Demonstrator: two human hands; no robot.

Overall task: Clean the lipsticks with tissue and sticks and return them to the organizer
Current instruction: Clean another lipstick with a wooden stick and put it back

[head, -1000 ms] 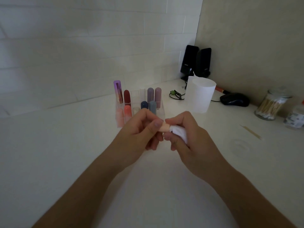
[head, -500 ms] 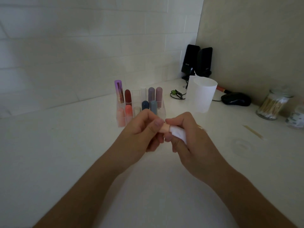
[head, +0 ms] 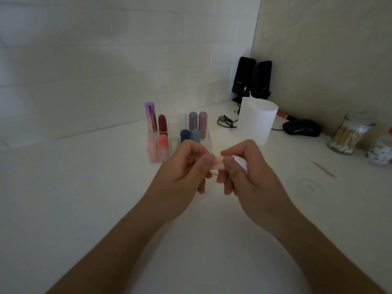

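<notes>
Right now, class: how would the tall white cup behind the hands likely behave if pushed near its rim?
The white cup looks like thin translucent plastic, so it is probably light. It stands tall and narrows toward its base, so a high push would likely tip it rather than slide it.

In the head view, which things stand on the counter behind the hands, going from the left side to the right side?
organizer → cup → mouse → swab jar. The speakers overlap the cup, so they are left out.
</notes>
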